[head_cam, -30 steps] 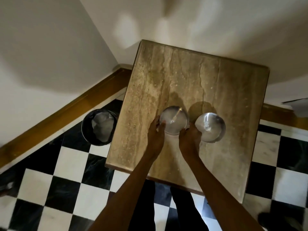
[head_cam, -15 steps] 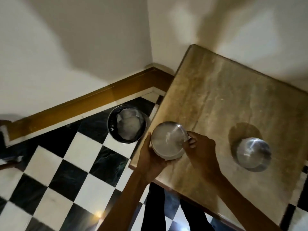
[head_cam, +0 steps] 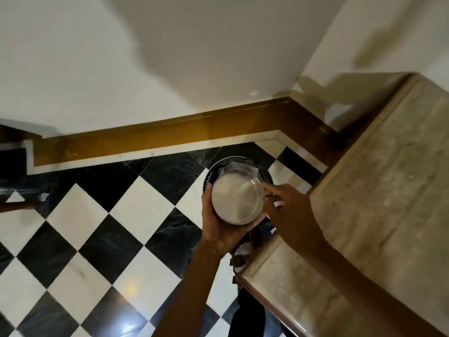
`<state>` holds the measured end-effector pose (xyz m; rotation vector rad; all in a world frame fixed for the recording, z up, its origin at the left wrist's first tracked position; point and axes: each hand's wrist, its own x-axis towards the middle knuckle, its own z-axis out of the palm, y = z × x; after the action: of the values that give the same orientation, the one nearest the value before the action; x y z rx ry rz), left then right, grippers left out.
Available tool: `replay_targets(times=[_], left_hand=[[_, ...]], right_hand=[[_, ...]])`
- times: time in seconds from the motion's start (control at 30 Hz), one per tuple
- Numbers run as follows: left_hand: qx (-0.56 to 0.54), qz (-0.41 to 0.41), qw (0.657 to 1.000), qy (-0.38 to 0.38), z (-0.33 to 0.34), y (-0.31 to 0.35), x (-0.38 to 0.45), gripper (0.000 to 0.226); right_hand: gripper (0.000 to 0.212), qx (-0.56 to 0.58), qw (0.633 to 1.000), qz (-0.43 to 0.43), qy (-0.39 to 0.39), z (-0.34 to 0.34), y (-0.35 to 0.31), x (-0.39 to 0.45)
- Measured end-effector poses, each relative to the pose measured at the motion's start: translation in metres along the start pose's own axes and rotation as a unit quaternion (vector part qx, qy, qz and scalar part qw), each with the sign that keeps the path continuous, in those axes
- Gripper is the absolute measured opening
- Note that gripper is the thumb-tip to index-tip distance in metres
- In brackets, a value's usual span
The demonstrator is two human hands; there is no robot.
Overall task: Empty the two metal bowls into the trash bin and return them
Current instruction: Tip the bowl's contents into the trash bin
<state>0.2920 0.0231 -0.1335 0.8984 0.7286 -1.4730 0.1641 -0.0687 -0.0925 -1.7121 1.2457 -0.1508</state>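
In the middle of the frame both hands hold one bowl (head_cam: pixel 237 200) directly above the bin (head_cam: pixel 211 176), so its contents can fall in. The left hand (head_cam: pixel 220 227) cups it from below; the right hand (head_cam: pixel 289 212) pinches its rim, probably to tip it.

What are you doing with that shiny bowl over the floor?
A person holds one metal bowl in both hands, the left hand cupping it from below and the right hand at its side. It is held over the black trash bin on the checkered floor, beside the stone table.
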Motion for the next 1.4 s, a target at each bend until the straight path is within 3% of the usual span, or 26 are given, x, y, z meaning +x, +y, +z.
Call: replay_targets(times=[0.07,0.13,0.2,0.27,0.3,0.4,0.53,0.7,0.8,0.93,1.07,1.2,1.3,1.4], left_hand=[[0.091,0.037,0.994,0.049,-0.001,0.007,0.017,0.055],[0.275,0.085,0.95,0.121,-0.003,0.008,0.033,0.054],[0.493,0.186,0.836,0.156,-0.014,0.006,0.045,0.077],[0.644,0.254,0.711,0.125,-0.03,0.004,0.048,0.106],[0.685,0.274,0.667,0.103,-0.035,0.004,0.046,0.115],[0.716,0.355,0.6,0.041,-0.041,0.007,0.04,0.117],[0.751,0.398,0.526,0.038,-0.04,0.016,0.045,0.121],[0.735,0.439,0.517,0.023,-0.037,0.016,0.037,0.118],[0.75,0.438,0.496,0.022,-0.035,0.016,0.039,0.119],[0.747,0.437,0.5,0.024,-0.031,0.014,0.036,0.119],[0.772,0.436,0.462,0.014,-0.028,0.016,0.039,0.123],[0.764,0.44,0.471,0.018,-0.03,0.011,0.036,0.119],[0.78,0.44,0.444,0.002,-0.028,0.012,0.038,0.117],[0.78,0.438,0.447,0.004,-0.035,0.012,0.037,0.118]], right_hand=[[0.031,-0.006,1.0,-0.018,-0.01,0.008,0.007,0.019],[0.035,-0.017,0.999,-0.03,-0.03,0.015,0.011,0.031],[0.042,-0.041,0.996,-0.051,-0.069,0.021,0.01,0.037],[0.052,-0.115,0.984,-0.102,-0.087,0.029,0.003,0.035],[0.057,-0.154,0.975,-0.139,-0.076,0.032,0.001,0.032],[0.075,-0.233,0.944,-0.229,-0.042,0.034,-0.007,0.02],[0.089,-0.389,0.859,-0.266,-0.202,0.032,0.01,0.016],[0.092,-0.39,0.861,-0.282,-0.164,0.027,0.005,0.013],[0.096,-0.409,0.841,-0.285,-0.208,0.025,0.01,0.016],[0.092,-0.345,0.889,-0.288,-0.09,0.018,0.002,0.008],[0.097,-0.406,0.847,-0.274,-0.205,0.015,0.014,0.01],[0.094,-0.369,0.877,-0.275,-0.138,0.013,0.01,0.002],[0.102,-0.399,0.847,-0.286,-0.203,0.012,0.017,0.004],[0.102,-0.366,0.877,-0.265,-0.165,0.008,0.011,0.002]])
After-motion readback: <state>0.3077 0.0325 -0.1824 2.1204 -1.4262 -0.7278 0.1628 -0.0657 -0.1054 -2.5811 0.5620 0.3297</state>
